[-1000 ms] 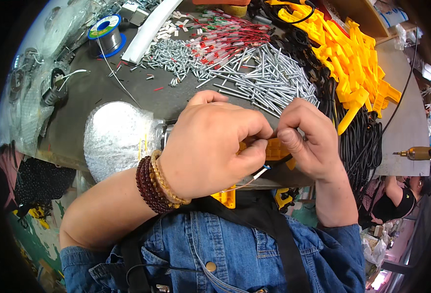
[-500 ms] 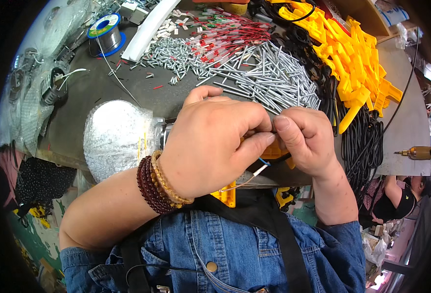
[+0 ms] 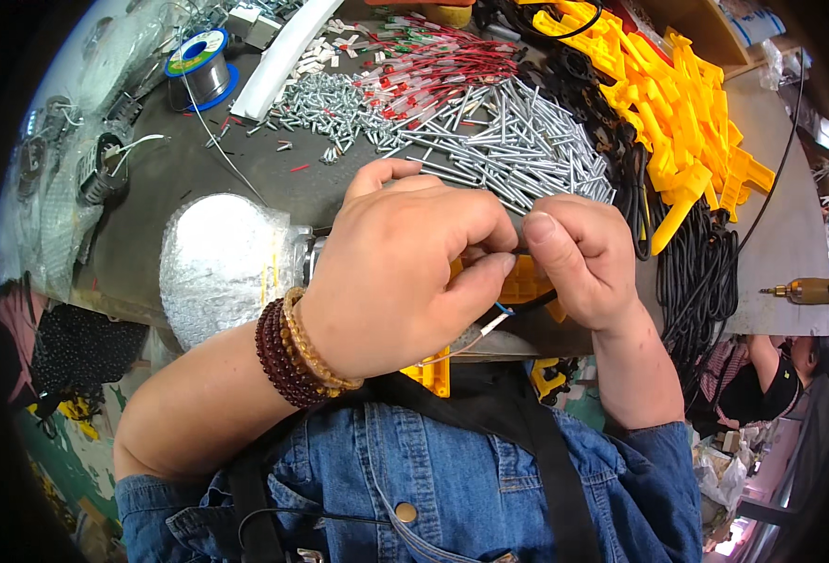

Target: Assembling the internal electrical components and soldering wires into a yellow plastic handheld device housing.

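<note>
My left hand [image 3: 405, 267], with beaded bracelets on its wrist, is closed in a pinch at centre. My right hand [image 3: 583, 267] is closed just right of it, thumb pressed against the curled fingers. A thin dark strip of black cable [image 3: 521, 251] runs between their fingertips. Below, a thicker stretch of black cable [image 3: 534, 303] passes behind the right hand, and a white-sleeved wire [image 3: 495, 325] and a bit of blue wire stick out under the left. A yellow plastic housing [image 3: 527, 280] lies partly hidden behind the hands. Another yellow piece [image 3: 438, 377] shows below the left hand.
A silvery round part in bubble wrap [image 3: 227, 267] sits left of my hands. Beyond lie long screws [image 3: 527, 141], short screws [image 3: 325, 108], red-wired parts [image 3: 433, 66] and a solder spool [image 3: 200, 70]. Yellow plastic parts [image 3: 682, 122] and black cables [image 3: 696, 272] are heaped right; a screwdriver [image 3: 804, 292] lies farther right.
Both hands have shifted slightly, and the left fingertips have drawn a little left, widening the gap to the right thumb. More of the yellow housing shows between them.
</note>
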The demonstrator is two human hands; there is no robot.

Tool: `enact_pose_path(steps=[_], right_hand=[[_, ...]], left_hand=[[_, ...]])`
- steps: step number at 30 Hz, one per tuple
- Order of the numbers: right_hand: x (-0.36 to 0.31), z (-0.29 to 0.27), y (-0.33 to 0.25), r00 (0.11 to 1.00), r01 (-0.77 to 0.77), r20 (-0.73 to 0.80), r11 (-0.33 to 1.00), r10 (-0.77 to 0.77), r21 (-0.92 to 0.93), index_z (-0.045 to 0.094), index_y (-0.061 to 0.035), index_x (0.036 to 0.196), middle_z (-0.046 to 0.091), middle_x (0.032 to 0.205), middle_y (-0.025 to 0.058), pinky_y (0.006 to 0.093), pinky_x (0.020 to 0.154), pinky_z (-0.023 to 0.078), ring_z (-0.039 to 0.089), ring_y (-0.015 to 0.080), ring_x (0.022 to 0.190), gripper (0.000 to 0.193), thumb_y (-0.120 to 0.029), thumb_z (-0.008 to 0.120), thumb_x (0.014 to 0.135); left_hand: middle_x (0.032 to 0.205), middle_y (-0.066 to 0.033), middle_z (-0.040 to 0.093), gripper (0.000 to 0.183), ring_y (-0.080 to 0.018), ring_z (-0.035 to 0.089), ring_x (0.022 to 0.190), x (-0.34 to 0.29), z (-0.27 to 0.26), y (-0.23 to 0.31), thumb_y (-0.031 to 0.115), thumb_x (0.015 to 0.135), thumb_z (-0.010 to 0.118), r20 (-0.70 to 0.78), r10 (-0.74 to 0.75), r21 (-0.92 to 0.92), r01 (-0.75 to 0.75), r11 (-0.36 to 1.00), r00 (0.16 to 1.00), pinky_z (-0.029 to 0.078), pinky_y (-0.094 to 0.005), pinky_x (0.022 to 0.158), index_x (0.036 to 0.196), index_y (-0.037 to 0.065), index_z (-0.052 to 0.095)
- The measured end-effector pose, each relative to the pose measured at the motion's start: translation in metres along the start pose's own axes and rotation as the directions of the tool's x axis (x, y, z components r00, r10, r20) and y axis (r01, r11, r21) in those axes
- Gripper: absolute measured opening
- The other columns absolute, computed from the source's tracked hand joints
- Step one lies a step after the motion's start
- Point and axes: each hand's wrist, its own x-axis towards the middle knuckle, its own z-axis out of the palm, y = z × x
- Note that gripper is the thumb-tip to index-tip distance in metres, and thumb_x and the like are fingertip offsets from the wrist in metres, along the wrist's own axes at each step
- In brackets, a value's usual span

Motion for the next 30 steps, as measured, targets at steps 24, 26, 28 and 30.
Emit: enact_pose_path(steps=[24,26,28,30], right_hand=[[0.014,-0.003,-0.003,0.984,0.174,0.068,0.959,-0.163,-0.224,0.064,-0.0045,0.078,0.058,0.069,0.0056,0.0325,0.058,0.045,0.058,0.0193,0.064,0.021,-0.022,0.072,0.085],[0.02,-0.013,0.002,0.995,0.082,0.057,0.994,-0.078,-0.073,0.063,-0.0033,0.074,0.058,0.067,0.0055,0.0321,0.058,0.045,0.058,0.0172,0.063,0.023,-0.021,0.07,0.087],[0.041,-0.022,0.008,0.978,-0.206,0.067,0.972,0.199,0.11,0.062,-0.0005,0.068,0.059,0.061,0.0053,0.0304,0.057,0.044,0.057,0.0114,0.061,0.034,-0.023,0.063,0.094],[0.082,-0.019,0.028,0.981,-0.18,0.078,0.983,0.177,0.028,0.067,0.001,0.077,0.061,0.064,0.0073,0.0305,0.059,0.045,0.059,0.0118,0.063,0.037,-0.03,0.061,0.096]], left_hand=[[0.076,0.0016,0.064,0.008,-0.0159,0.062,0.077,-0.001,0.001,0.0,0.011,0.081,0.07,-0.025,-0.081,-0.059,0.08,0.995,0.996,0.033,-0.0425,0.101,0.087,0.012,0.065],[0.075,0.0008,0.064,0.007,-0.0178,0.062,0.077,0.0,0.003,0.001,0.012,0.08,0.071,-0.04,-0.082,-0.061,0.079,0.995,0.996,0.036,-0.042,0.099,0.086,0.012,0.066],[0.076,0.0009,0.064,0.007,-0.0182,0.062,0.076,-0.001,0.002,0.002,0.012,0.08,0.071,-0.048,-0.071,-0.03,0.07,0.997,0.996,0.036,-0.0421,0.098,0.085,0.012,0.066],[0.076,0.0006,0.064,0.006,-0.0193,0.062,0.075,0.0,0.004,0.0,0.014,0.08,0.072,-0.041,-0.05,-0.005,0.05,0.999,0.998,0.038,-0.0421,0.097,0.084,0.013,0.066]])
